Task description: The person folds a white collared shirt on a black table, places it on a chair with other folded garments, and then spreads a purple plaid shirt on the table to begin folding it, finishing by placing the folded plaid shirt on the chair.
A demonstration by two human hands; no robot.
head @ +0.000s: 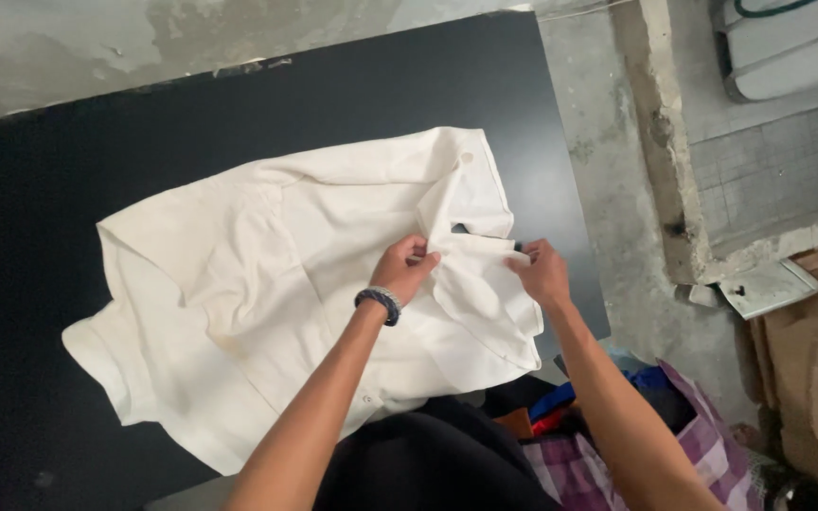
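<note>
**Both hands on the collar**

Your left hand [407, 267] and right hand [542, 273] each pinch the collar of the white shirt [267, 284], right of centre. The shirt spreads on the black table [49, 189], its long axis running toward the lower left.

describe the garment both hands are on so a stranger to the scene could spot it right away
Start at the large black table that fills most of the view. Spread across its middle lies a cream-white short-sleeved shirt, collar end toward the person, where the left hand and right hand pinch it. It is the only pale, plain fabric there; the other clothes, a purple checked heap, sit on the floor.
</note>
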